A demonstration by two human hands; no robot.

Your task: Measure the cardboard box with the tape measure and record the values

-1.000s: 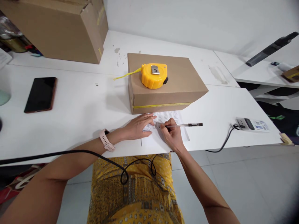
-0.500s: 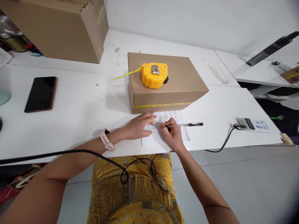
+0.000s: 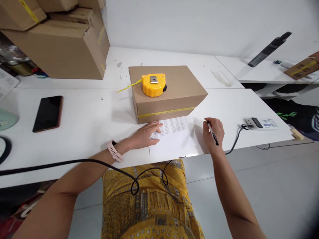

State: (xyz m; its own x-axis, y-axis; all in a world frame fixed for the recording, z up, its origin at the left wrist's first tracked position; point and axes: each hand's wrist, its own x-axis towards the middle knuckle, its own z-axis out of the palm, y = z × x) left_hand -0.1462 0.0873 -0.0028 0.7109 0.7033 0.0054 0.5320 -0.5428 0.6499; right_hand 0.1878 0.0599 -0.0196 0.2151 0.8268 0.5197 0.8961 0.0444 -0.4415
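Note:
A sheet of paper with columns of small writing lies at the table's front edge. My left hand rests on its left side, fingers stretched out and holding nothing. To the right of the writing, my right hand grips a pen, which slants across the fingers. Just behind the paper sits a closed cardboard box with yellow tape along its front. On top of the box is a yellow tape measure, its yellow strap trailing to the left.
A phone lies at the left, with stacked cardboard boxes behind. A power strip with a plugged-in cable is at the right. A black cable crosses over my left forearm. Farther right stands a dark cylindrical object.
My right hand has moved right, away from the writing, and the pen has turned in its fingers. My left hand stays on the paper. The camera view has shifted slightly.

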